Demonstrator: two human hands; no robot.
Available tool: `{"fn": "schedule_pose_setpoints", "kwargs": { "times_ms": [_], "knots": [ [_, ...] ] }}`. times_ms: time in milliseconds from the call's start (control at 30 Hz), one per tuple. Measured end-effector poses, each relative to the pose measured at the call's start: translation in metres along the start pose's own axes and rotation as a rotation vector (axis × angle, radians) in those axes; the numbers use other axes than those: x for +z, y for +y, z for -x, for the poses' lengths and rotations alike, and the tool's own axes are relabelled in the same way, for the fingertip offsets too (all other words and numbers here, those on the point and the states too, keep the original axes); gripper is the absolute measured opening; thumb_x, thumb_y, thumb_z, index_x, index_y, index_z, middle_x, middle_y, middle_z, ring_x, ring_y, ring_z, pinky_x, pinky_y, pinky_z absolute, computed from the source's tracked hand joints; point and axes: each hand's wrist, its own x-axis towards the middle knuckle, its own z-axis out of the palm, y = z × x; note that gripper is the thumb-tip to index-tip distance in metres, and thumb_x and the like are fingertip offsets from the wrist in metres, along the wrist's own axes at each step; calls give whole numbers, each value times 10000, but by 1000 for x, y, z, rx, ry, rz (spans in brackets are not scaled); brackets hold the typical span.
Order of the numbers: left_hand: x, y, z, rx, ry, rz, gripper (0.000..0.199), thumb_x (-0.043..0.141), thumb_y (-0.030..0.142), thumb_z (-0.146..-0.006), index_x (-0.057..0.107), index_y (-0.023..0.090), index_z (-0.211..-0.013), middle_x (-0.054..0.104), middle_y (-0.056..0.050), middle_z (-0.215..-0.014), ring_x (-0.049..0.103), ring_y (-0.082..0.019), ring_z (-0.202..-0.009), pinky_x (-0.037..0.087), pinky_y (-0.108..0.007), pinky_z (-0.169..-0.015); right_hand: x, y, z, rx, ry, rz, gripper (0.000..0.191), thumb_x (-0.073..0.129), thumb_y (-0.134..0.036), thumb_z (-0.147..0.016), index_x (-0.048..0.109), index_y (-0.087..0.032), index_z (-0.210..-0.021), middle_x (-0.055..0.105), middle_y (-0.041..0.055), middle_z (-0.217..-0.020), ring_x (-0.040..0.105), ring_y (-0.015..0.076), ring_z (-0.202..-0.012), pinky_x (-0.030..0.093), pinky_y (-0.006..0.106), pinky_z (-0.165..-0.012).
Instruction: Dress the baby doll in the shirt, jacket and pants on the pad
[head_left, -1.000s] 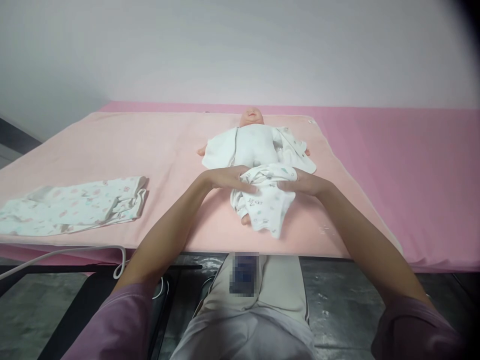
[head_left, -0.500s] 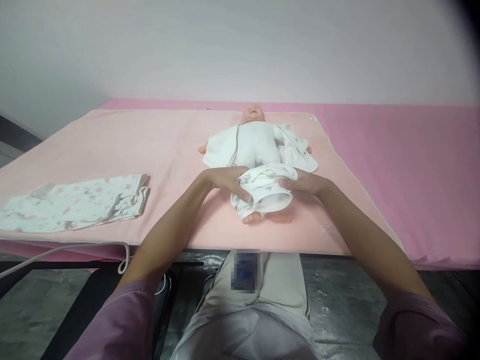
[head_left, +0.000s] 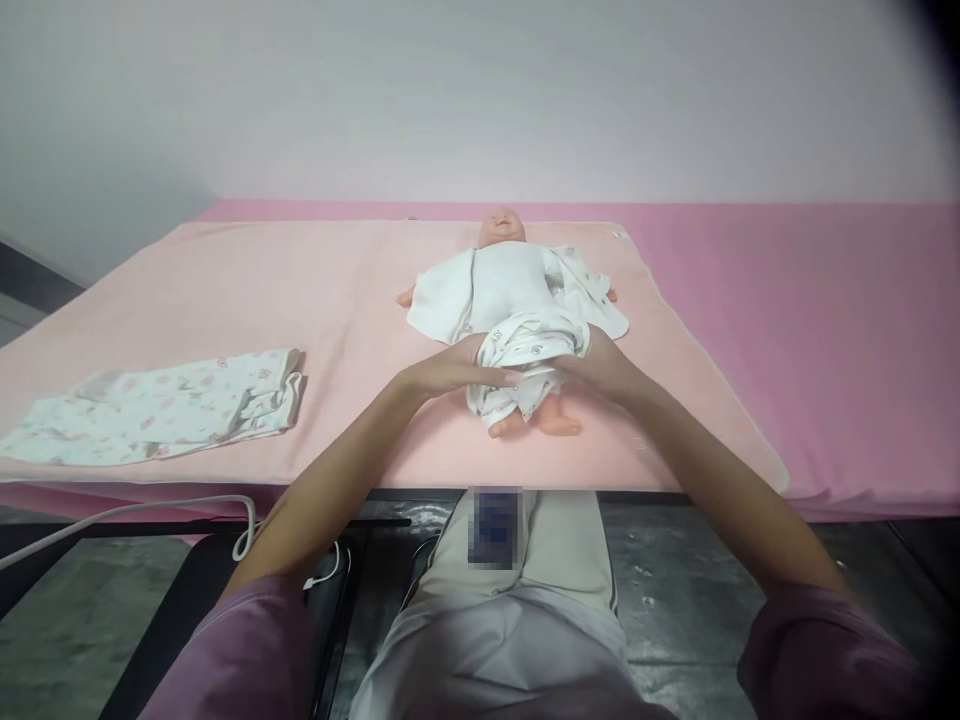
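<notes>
A baby doll (head_left: 502,227) lies on its back, its head at the far side and its bare feet towards me. White baby pants (head_left: 525,340) with a small print are bunched around the doll's legs. My left hand (head_left: 466,365) grips the pants at their left side, thumb on the front. At the right side my right hand (head_left: 600,362) holds the same cloth, its fingers partly hidden by it. A white top (head_left: 442,295) lies spread open at both sides of the doll's white torso.
A folded printed baby garment (head_left: 165,405) lies to the left on the peach mat (head_left: 337,290). Pink cloth (head_left: 825,340) covers the table beyond the mat. A white cable (head_left: 150,507) hangs by the front edge, near a black chair-like surface (head_left: 172,610).
Both hands have shifted slightly away from me, pulling the pants up the doll's legs. The doll's right-hand foot and lower leg now show more below the cloth.
</notes>
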Motion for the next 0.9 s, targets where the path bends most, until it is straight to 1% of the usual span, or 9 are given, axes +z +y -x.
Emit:
{"fn": "schedule_pose_setpoints", "kwargs": {
  "times_ms": [67,167,233,333,467,600,700,800,900],
  "knots": [
    [15,2,2,-13,129,-70,464,860,469,-930,770,181,-1282,807,-122,-1276,738,-331,-1260,601,-457,-1074,22,-10,18,19,292,105,331,754,-396,-961,797,-194,-1220,814,101,-1300,724,361,-1303,587,487,-1124],
    [31,5,1,-66,190,-189,338,672,417,-1009,736,167,-1226,794,-112,-1221,745,-307,-1149,596,-423,-983,62,-22,57,69,508,237,381,732,-376,-944,763,-223,-1291,812,105,-1287,754,358,-1191,621,474,-994],
    [36,6,-1,-83,116,-311,367,602,356,-991,686,181,-1303,777,-110,-1230,741,-292,-1101,581,-399,-931,86,-22,84,127,559,332,402,732,-384,-925,726,-240,-1301,813,105,-1213,761,342,-1058,617,444,-871],
    [44,8,-6,-67,-8,-613,613,564,278,-941,556,247,-1553,787,-71,-1160,720,-286,-1067,526,-423,-993,106,-6,116,243,666,524,231,688,-361,-874,670,-240,-1071,767,88,-976,706,318,-856,549,410,-737],
    [61,12,-14,-100,-99,-967,592,455,266,-1016,574,286,-1596,766,-20,-828,707,-312,-979,391,-511,-1123,103,21,130,226,815,707,152,596,-328,-890,625,-231,-1003,729,119,-1013,702,336,-956,538,419,-806],
    [73,14,-17,-130,-112,-1088,511,497,363,-1050,634,265,-1532,822,-88,-1072,714,-348,-1090,381,-505,-1130,87,26,126,266,753,776,317,594,-352,-958,659,-210,-1233,740,170,-1232,711,351,-1069,549,407,-837],
    [73,14,-16,-144,-98,-1091,555,548,419,-1040,598,259,-1569,798,-121,-1249,682,-384,-1223,380,-531,-1158,73,25,119,368,657,669,370,596,-318,-948,667,-214,-1296,790,146,-1149,727,352,-1021,565,419,-869],
    [65,13,-13,-132,-61,-946,583,603,408,-1003,589,260,-1566,804,-90,-1194,692,-373,-1207,388,-542,-1175,58,25,112,313,536,426,392,600,-288,-905,717,-212,-1272,816,121,-1203,739,339,-1112,590,444,-987],
    [53,8,-8,-41,10,-629,600,692,413,-938,617,274,-1517,765,-86,-1347,683,-355,-1273,471,-467,-1116,49,22,102,172,401,162,519,631,-305,-890,705,-201,-1393,786,99,-1393,721,317,-1259,586,456,-1102]
  ]
}}
